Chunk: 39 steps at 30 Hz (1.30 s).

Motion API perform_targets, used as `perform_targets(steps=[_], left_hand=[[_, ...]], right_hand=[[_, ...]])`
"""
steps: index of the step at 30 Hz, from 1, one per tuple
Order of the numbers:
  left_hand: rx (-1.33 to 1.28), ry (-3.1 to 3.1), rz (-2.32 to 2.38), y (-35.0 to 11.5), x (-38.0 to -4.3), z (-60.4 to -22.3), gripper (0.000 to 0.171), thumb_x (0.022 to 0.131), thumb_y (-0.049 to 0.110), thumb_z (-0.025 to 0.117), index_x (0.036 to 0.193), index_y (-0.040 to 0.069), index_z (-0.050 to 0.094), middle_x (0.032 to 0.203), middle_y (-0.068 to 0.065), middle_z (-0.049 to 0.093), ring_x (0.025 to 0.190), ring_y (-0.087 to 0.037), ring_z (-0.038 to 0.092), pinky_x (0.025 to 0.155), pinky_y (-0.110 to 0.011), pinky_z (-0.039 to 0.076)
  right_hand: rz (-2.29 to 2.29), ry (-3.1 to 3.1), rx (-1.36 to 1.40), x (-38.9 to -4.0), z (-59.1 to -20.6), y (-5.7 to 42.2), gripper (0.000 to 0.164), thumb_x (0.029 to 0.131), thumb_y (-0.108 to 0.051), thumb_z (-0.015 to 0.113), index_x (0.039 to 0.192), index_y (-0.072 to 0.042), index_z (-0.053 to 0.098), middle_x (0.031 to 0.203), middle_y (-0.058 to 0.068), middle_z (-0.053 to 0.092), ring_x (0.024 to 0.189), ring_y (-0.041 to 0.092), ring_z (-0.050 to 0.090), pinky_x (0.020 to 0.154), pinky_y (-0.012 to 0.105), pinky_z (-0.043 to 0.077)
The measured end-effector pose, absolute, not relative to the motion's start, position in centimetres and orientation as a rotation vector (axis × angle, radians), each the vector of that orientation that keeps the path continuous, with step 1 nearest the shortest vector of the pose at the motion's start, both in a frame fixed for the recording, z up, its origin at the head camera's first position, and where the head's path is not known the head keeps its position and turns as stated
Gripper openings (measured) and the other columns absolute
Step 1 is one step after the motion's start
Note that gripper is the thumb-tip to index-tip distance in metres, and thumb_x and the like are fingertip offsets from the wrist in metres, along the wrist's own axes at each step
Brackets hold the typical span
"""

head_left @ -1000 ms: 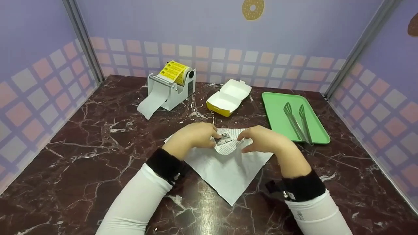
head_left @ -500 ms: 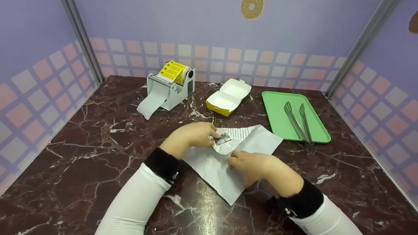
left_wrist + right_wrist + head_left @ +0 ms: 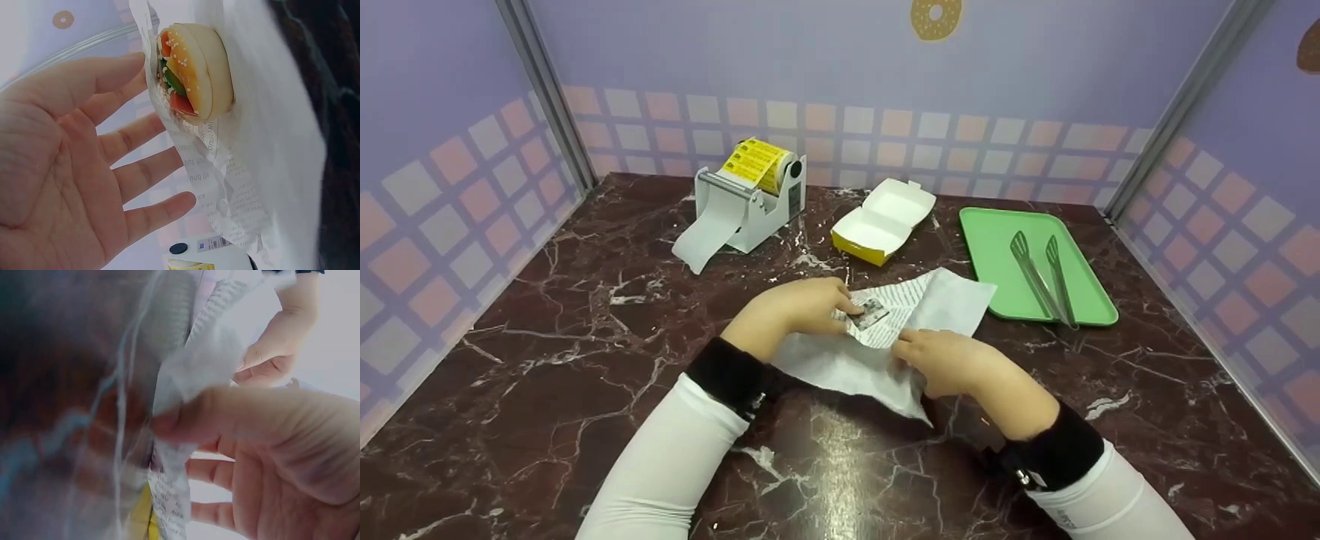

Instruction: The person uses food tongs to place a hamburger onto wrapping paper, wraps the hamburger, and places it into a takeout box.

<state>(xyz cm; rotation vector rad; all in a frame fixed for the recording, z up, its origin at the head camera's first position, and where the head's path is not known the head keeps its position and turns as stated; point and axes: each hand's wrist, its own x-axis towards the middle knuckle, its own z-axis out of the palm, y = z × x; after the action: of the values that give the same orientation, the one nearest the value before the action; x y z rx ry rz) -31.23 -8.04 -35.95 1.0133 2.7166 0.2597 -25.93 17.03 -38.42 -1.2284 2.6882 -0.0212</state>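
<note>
A sheet of white wrapping paper (image 3: 840, 364), printed with text on one side, lies on the dark marbled table, partly folded over. The left wrist view looks in under the fold at a hamburger (image 3: 199, 70) with a sesame bun and red and green filling; from the head view it is hidden. My left hand (image 3: 802, 307) rests its fingertips on the printed flap, fingers spread and nearly straight. With thumb and fingers, my right hand (image 3: 949, 360) pinches the near right part of the paper, whose front corner is lifted.
Behind the paper stands an open yellow-and-white burger box (image 3: 877, 225). A label dispenser (image 3: 750, 199) with a yellow label roll is at the back left. Metal tongs (image 3: 1042, 277) lie on a green tray (image 3: 986, 232) to the right. Patterned walls enclose the back and sides.
My right hand has left the far right flap, come nearer and taken hold of the paper's near right part. The front corner has risen and shifted away from me. My left hand stays.
</note>
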Motion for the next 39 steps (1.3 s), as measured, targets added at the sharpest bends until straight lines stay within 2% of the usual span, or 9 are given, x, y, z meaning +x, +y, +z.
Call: perform_targets(steps=[7,12,17,24,27,31,34,36,39], left_hand=[[1.007,2.705,0.265,-8.1,-31.1,-35.7,0.048,0.098,0.023,0.066,0.145,0.019,0.064,0.144,-0.015,0.062,0.132,-0.034,0.061,0.118,-0.048,0.047],[1.005,2.687,0.240,-8.2,-31.2,-35.6,0.050,0.098,0.024,0.064,0.148,0.020,0.061,0.153,-0.016,0.056,0.140,-0.036,0.056,0.123,-0.049,0.043],[1.047,2.675,0.229,-8.3,-31.3,-35.7,0.048,0.101,0.024,0.061,0.149,0.020,0.061,0.152,-0.018,0.057,0.139,-0.037,0.057,0.122,-0.049,0.044],[1.144,2.627,0.348,-8.5,-31.8,-35.8,0.037,0.103,0.009,0.048,0.131,-0.002,0.070,0.150,-0.024,0.058,0.143,-0.040,0.055,0.126,-0.048,0.040],[1.102,2.593,0.506,-8.8,-32.0,-36.0,0.040,0.107,0.016,0.045,0.133,-0.003,0.068,0.149,-0.024,0.060,0.143,-0.040,0.055,0.126,-0.048,0.040],[0.846,2.499,0.815,-9.2,-32.1,-36.2,0.056,0.112,0.037,0.032,0.152,0.005,0.053,0.162,-0.017,0.050,0.153,-0.036,0.045,0.130,-0.051,0.034],[0.704,2.432,0.986,-9.2,-32.1,-36.3,0.068,0.112,0.052,0.023,0.165,0.010,0.033,0.174,-0.013,0.032,0.162,-0.035,0.031,0.134,-0.055,0.025],[0.693,2.439,0.996,-9.0,-32.2,-36.4,0.077,0.111,0.059,0.028,0.170,0.012,0.015,0.177,-0.014,0.021,0.164,-0.036,0.024,0.135,-0.056,0.019],[0.744,2.540,0.889,-8.5,-32.3,-36.5,0.088,0.108,0.055,0.048,0.171,0.012,0.005,0.173,-0.020,0.030,0.160,-0.038,0.033,0.135,-0.053,0.022]], right_hand=[[-0.124,2.729,-1.308,-26.8,-38.0,17.4,0.016,0.083,-0.007,0.077,0.093,-0.013,0.067,0.092,0.003,0.069,0.084,0.021,0.066,0.081,0.040,0.058],[-0.194,2.787,-1.277,-27.1,-37.3,17.7,0.022,0.090,-0.023,0.079,0.102,-0.011,0.066,0.097,0.004,0.073,0.088,0.024,0.070,0.086,0.044,0.060],[-0.417,2.846,-1.305,-27.3,-36.7,18.2,0.011,0.094,-0.014,0.076,0.096,-0.010,0.066,0.094,0.005,0.074,0.088,0.024,0.071,0.086,0.044,0.061],[-0.884,2.903,-1.175,-28.4,-36.3,18.3,0.008,0.097,-0.014,0.074,0.094,-0.006,0.071,0.093,0.008,0.075,0.092,0.024,0.071,0.090,0.047,0.060],[-0.981,2.921,-0.952,-29.6,-36.7,18.0,0.017,0.100,-0.018,0.071,0.088,-0.006,0.067,0.079,0.004,0.066,0.079,0.021,0.064,0.079,0.041,0.057],[-0.927,2.933,-0.702,-31.3,-37.4,17.5,0.030,0.104,-0.023,0.066,0.080,-0.009,0.054,0.070,-0.002,0.042,0.069,0.017,0.043,0.067,0.032,0.037],[-0.856,2.923,-0.597,-32.1,-37.9,17.2,0.030,0.104,-0.023,0.064,0.080,-0.010,0.053,0.071,-0.002,0.042,0.070,0.017,0.044,0.067,0.031,0.037],[-0.827,2.926,-0.550,-32.4,-38.1,17.1,0.027,0.104,-0.022,0.064,0.082,-0.008,0.056,0.073,-0.001,0.046,0.072,0.019,0.048,0.068,0.032,0.039],[-0.785,2.950,-0.523,-32.8,-38.3,17.2,0.024,0.103,-0.021,0.063,0.086,-0.004,0.060,0.074,0.001,0.051,0.075,0.021,0.052,0.070,0.033,0.042]])
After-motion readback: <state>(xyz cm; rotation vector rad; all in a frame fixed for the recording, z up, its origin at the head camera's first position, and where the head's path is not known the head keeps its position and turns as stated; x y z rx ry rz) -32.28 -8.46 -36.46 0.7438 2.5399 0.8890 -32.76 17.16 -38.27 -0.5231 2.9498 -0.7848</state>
